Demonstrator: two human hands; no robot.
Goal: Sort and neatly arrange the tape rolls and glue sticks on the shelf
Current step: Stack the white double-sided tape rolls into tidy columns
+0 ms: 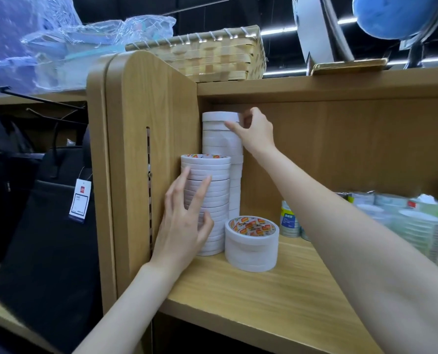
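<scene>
On the shelf (276, 297), frame centre, a tall stack (223, 159) stands behind a shorter stack (207, 200); a wide roll (251, 244) sits right of it. A basket (212, 57) sits above.

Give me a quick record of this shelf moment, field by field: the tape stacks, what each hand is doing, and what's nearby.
setting: wooden shelf
rear tape stack: tall, against the back corner
front tape stack: shorter, beside the side panel
wide tape rolls: two stacked, right of front stack
left hand: straight fingers rest on front tape stack
right hand: pinches top roll of rear tape stack
above: woven basket
</scene>
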